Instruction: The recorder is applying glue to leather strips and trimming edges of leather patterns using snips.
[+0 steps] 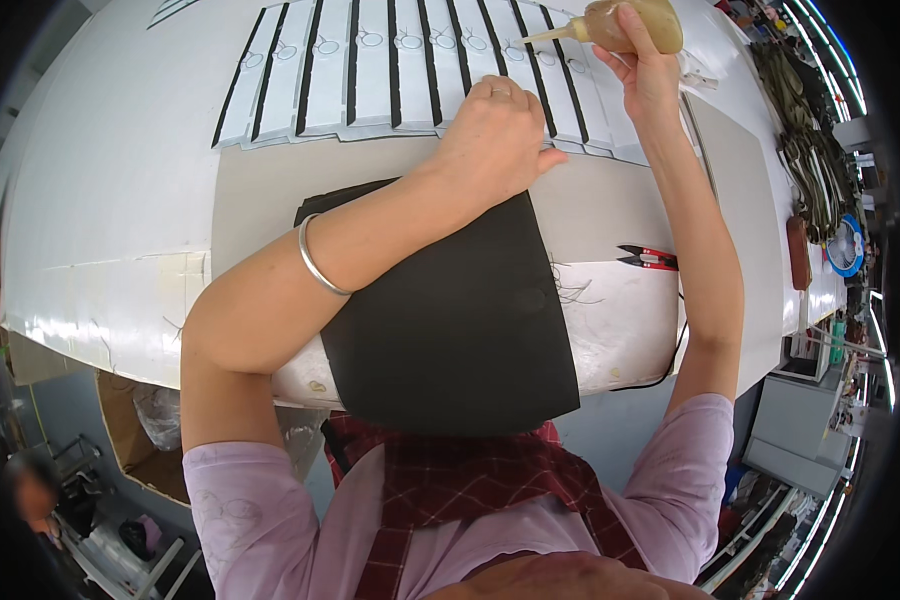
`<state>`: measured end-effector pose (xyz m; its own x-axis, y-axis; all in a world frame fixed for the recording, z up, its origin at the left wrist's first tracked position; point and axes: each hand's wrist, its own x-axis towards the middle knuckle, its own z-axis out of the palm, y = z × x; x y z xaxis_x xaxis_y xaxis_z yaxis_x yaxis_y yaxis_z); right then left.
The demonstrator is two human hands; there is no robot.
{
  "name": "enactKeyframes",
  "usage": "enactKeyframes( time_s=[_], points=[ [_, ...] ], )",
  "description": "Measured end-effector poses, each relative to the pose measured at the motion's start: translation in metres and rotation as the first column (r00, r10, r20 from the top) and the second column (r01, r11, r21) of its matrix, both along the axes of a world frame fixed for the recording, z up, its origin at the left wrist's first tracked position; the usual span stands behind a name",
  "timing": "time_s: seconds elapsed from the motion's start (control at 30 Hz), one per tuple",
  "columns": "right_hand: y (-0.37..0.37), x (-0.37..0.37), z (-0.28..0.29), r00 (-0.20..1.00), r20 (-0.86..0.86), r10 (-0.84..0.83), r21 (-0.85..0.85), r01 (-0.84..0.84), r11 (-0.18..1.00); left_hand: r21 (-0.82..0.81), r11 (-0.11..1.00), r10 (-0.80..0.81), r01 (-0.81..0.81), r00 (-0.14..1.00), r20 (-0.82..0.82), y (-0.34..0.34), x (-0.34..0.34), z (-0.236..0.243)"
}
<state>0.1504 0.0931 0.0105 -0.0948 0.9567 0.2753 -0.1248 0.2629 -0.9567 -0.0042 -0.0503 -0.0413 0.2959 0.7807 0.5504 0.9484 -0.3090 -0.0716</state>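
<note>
My right hand [652, 80] is wrapped round a squeeze bottle [605, 28] of yellowish liquid, held tilted with its thin nozzle pointing left. The nozzle tip is above a row of overlapping white pieces [375, 95] with black edge strips and small drawn circles. On the near right part of that row rests my left hand [495, 130], its fingers curled down and its thumb sticking out to the right. The fingertips are hidden, so I cannot see whether they pinch anything. Under my left forearm lies a large black panel [450, 320], hanging over the table's near edge.
Red-handled thread snips [648, 258] lie by my right forearm, with loose dark threads [575, 287] to their left. A grey board [610, 205] covers part of the white table [110, 200]. A blue fan [846, 246] and dark green cloth [808, 160] are at the far right. Below the table's left side is an open cardboard box [120, 430].
</note>
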Motion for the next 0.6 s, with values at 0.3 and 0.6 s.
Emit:
enactKeyframes(
  time_s=[0.3, 0.6],
  points=[
    [0.011, 0.0, -0.009, 0.999, -0.031, -0.007, -0.049, 0.005, 0.999, -0.035, 0.999, -0.005, 0.005, 1.0, -0.014, 0.0, 0.0, 0.003],
    [0.01, -0.008, -0.013, 1.0, -0.022, 0.002, -0.078, -0.004, 0.997, -0.03, 1.0, 0.004, -0.005, 1.0, -0.027, -0.001, 0.0, 0.003]
  ],
)
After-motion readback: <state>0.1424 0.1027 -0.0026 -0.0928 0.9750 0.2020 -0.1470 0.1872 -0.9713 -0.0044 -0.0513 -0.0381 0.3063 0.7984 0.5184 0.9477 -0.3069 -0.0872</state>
